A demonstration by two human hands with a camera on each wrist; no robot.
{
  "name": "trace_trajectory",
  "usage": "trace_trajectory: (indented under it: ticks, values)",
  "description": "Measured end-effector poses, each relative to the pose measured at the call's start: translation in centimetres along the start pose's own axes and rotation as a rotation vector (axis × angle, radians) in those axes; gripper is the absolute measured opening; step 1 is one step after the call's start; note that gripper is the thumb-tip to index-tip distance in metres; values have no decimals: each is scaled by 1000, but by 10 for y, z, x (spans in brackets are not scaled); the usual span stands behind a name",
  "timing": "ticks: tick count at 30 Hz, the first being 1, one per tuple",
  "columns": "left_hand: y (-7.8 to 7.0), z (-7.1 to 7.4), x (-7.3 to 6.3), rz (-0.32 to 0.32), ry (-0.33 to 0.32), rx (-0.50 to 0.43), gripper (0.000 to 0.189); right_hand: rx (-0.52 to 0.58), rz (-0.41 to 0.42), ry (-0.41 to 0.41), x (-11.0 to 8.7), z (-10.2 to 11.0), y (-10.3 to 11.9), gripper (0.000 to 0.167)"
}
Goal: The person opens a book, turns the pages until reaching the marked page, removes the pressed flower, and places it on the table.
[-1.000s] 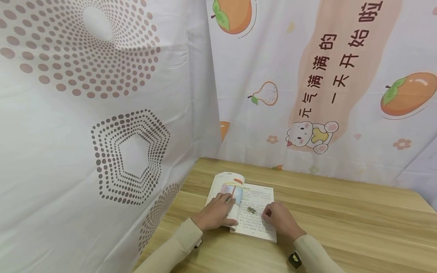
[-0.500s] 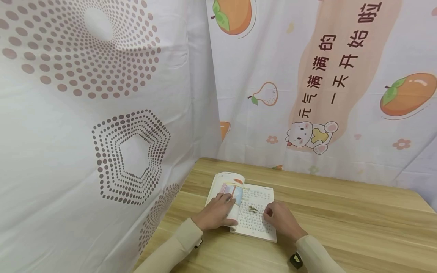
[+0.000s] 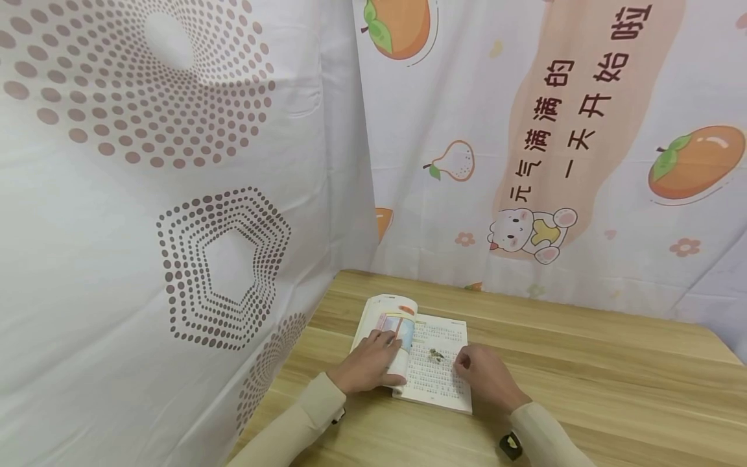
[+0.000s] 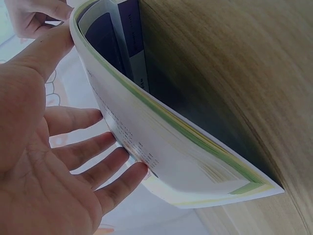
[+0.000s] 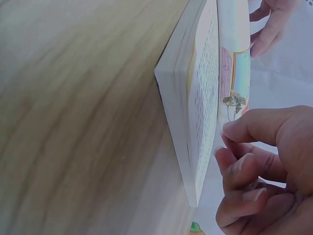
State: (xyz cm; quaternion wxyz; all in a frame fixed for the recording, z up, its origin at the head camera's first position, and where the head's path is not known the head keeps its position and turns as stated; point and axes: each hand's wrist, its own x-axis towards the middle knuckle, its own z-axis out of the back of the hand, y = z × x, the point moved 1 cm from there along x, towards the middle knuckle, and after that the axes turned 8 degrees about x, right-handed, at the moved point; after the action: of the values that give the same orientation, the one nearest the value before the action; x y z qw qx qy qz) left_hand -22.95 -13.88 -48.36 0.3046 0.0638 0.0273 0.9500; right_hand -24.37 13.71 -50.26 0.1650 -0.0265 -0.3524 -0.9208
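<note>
An open book (image 3: 434, 386) lies on the wooden table, its left pages curling up. My left hand (image 3: 367, 361) rests on that curled left side, over a coloured picture. In the left wrist view, its fingers (image 4: 122, 188) are spread nearly straight against the page, with the thumb at the page edge. My right hand (image 3: 487, 377) is at the right page's outer edge, thumb and forefinger pinching the thin stem of a small dried flower sprig (image 5: 235, 100). The sprig's greenish-brown head (image 3: 435, 355) shows over the printed text of the right page.
The wooden table (image 3: 583, 363) stretches off to the right. A white patterned cloth (image 3: 227, 272) hangs close on the left, and a fruit-print cloth (image 3: 420, 214) hangs behind the table. Dark wrist devices (image 3: 510, 446) sit by the sleeves.
My right hand has drifted slightly to the right, and the dried flower sprig has shifted and turned a little with it. The left hand and the book stay nearly in place.
</note>
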Motion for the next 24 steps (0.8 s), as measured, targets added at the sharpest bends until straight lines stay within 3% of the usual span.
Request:
trace_trajectory:
  ticks: [24]
  values:
    - [0, -2, 0, -10, -7, 18, 81, 12, -48, -39, -9, 21, -12, 12]
